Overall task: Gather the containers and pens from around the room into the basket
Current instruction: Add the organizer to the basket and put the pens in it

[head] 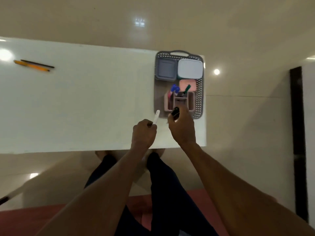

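- Standing on the right end of the white bench (85, 99): grey perforated basket (199, 103) with a handle at its far edge, reaching to the bench's right edge
- Grey lidded container (166, 68) — far left corner of the basket
- White lidded container (190, 68) — far right corner, just beside the grey one
- Pink lidded container (185, 83) — behind the pen holder, partly hidden by the pens
- Pink pen holder (190, 103) — near part of the basket, with several compartments; blue-capped pens (175, 88) stand in the left side, a green-capped pen (187, 88) leans in the middle
- Left hand (144, 133) — over the bench near its front edge, just left of the basket; grip curled round a white pen (156, 117) whose free end points up toward the basket's near left corner
- Right hand (183, 128) — at the basket's near edge; grip pinched on a black pen (175, 111) held above the pen holder's near side
- Orange pen (31, 65) and dark pen (37, 64) — lying side by side, touching or nearly so, at the far left of the bench, well apart from the basket
- Below the bench edge: the person's dark trouser legs, red seat, pale glossy floor
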